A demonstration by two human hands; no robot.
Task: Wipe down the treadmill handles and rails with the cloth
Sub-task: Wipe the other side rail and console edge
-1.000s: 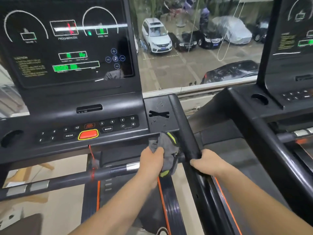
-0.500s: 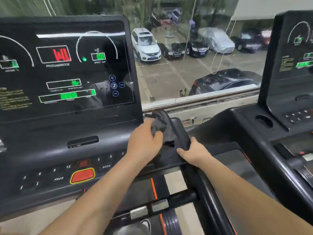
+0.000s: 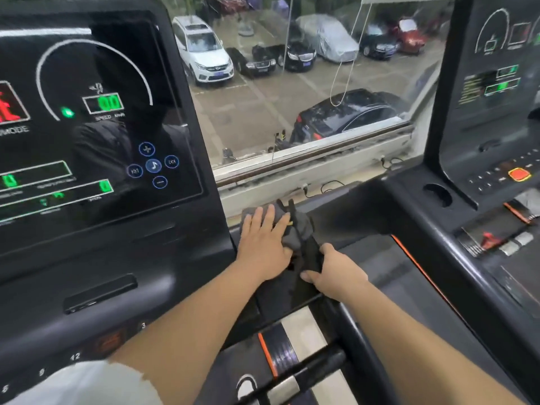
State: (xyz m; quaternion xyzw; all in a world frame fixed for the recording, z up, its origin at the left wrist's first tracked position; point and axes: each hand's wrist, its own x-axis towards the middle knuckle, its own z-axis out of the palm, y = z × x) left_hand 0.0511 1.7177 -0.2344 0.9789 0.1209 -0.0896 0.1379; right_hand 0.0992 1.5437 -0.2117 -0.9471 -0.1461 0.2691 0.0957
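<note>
Cloth (image 3: 301, 229), grey and bunched, lies on the top right corner of the treadmill console (image 3: 146, 258), where the black side rail (image 3: 358, 331) meets it. The left hand (image 3: 263, 241) presses down on it, palm flat, fingers straight and a little spread, nothing clenched. Just beside it the right hand (image 3: 336, 273) grasps the rail, thumb and fingers curled round it. A lit display (image 3: 87, 127) fills the left, a second treadmill (image 3: 438, 229) stands to the right, and parked cars (image 3: 344, 115) show through the window ahead
</note>
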